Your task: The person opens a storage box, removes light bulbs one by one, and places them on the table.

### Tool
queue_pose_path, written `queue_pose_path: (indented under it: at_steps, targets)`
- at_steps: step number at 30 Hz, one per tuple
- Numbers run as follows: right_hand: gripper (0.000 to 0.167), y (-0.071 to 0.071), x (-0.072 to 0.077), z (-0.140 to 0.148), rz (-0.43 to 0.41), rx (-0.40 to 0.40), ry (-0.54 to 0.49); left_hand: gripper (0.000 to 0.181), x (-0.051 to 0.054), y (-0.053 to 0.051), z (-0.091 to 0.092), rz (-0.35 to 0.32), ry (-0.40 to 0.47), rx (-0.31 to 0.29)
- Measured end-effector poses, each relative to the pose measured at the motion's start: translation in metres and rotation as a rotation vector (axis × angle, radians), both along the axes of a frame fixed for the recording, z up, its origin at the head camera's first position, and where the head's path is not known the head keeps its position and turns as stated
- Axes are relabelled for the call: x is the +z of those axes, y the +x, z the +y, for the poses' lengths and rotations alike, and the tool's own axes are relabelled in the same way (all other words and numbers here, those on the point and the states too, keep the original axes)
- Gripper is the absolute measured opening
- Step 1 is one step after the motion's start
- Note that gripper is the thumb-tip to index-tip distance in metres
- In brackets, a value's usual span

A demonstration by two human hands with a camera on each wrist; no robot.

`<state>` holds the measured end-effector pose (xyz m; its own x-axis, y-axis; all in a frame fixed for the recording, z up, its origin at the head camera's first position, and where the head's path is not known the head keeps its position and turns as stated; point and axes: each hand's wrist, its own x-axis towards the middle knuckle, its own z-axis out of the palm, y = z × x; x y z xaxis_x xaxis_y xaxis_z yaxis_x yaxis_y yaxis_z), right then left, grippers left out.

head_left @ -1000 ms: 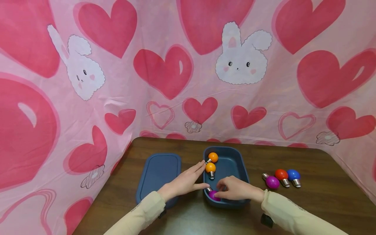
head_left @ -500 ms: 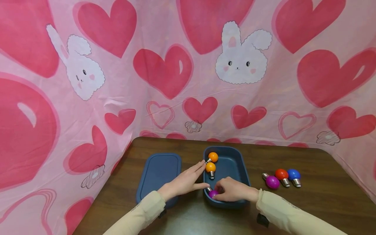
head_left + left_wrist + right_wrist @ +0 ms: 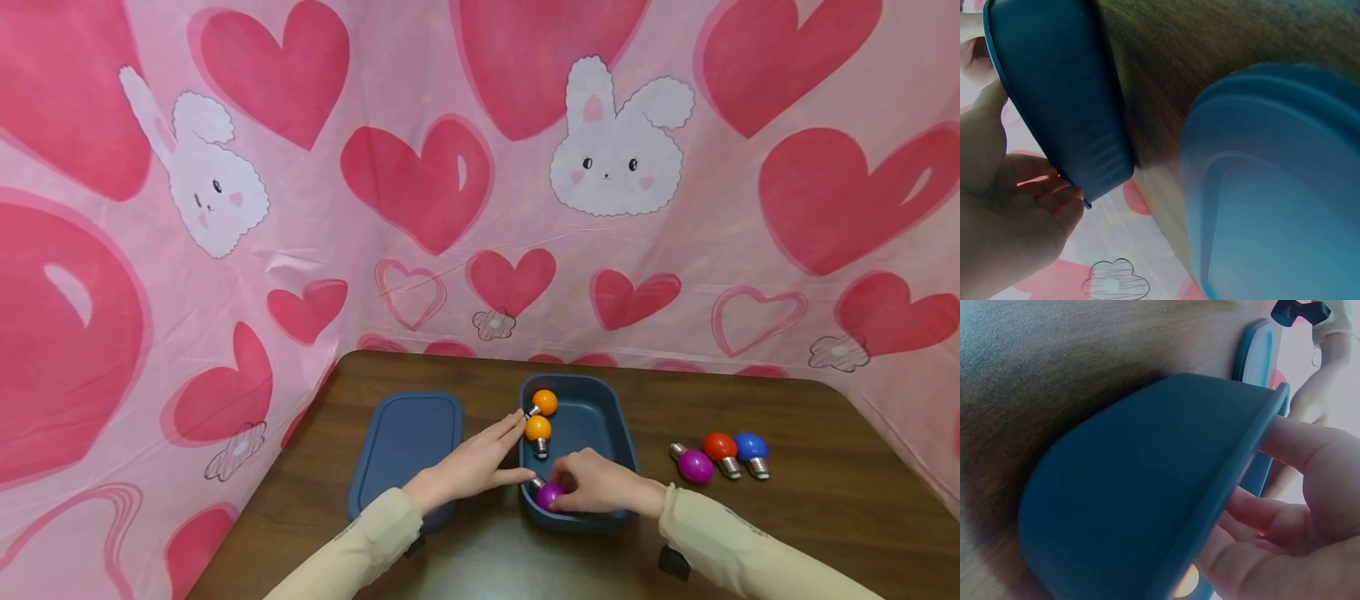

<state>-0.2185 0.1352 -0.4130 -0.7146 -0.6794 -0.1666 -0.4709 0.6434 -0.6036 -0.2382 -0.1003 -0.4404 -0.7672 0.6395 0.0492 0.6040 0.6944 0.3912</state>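
A dark blue rectangular box (image 3: 618, 417) stands on the table, with two orange light bulbs, one bulb (image 3: 544, 402) behind the other bulb (image 3: 537, 428), along its left side. My left hand (image 3: 480, 460) rests on the left rim, fingers fairly straight and thumb apart; in the left wrist view the fingertips touch the rim from outside. Inside the front left corner, my right hand (image 3: 600, 483) pinches a purple light bulb (image 3: 550, 496), its metal base toward my left thumb. The right wrist view shows the box wall (image 3: 1122, 481) hiding that bulb and my fingertips.
A flat blue lid (image 3: 412, 442) lies left of the box, partly under my left forearm. To the right lie a purple bulb (image 3: 696, 467), a red bulb (image 3: 718, 445) and a blue bulb (image 3: 750, 446) close together. A pink heart-patterned cloth (image 3: 510, 208) hangs behind the table.
The purple bulb in the box has shifted slightly to the right with my right fingers, which first moved left onto it. My left hand has stayed on the rim.
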Motion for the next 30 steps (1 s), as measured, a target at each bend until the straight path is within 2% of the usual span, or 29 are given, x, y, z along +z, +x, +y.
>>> queue_pose_path:
  at_steps: [7, 12, 21, 30]
  targets:
    - [0.026, -0.002, 0.004, 0.012, 0.011, -0.013, -0.044, 0.084, -0.001, 0.0, 0.0, -0.008, 0.012, 0.0]
    - [0.028, -0.002, 0.012, 0.023, 0.02, -0.038, -0.072, 0.084, -0.002, -0.001, 0.001, -0.012, 0.008, 0.003]
    - [0.033, 0.001, 0.035, 0.052, 0.157, -0.086, -0.075, 0.085, -0.001, -0.001, 0.001, -0.011, 0.005, 0.003]
    - [0.035, 0.009, 0.047, 0.081, 0.204, -0.137, -0.116, 0.084, -0.002, -0.001, 0.0, -0.013, 0.014, -0.003]
